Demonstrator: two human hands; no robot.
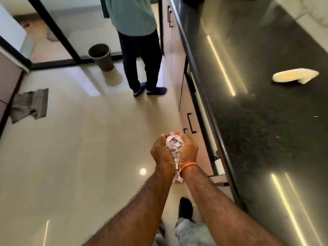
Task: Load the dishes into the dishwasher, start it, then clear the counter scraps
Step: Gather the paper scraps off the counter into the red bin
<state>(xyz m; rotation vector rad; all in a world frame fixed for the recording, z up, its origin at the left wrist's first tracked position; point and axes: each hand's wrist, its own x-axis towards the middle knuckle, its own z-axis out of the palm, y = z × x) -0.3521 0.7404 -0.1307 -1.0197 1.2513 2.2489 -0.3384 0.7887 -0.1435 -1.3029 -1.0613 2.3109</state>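
My left hand (161,150) and my right hand (188,150) are cupped together over the floor, beside the counter's front. Between them they hold a heap of torn paper scraps (174,146), white and pale purple, with a crumpled strip hanging down between my wrists. An orange thread band circles my right wrist. A dark round waste bin (101,56) stands on the floor ahead, near a glass door. The black counter (266,112) runs along my right side.
A person in a green shirt and dark trousers (140,50) stands beside the bin, next to the cabinets. A grey cloth (30,105) lies on the floor at left. A folded cream cloth (294,76) rests on the counter. Cabinet fronts with black handles (190,123) line the counter's base.
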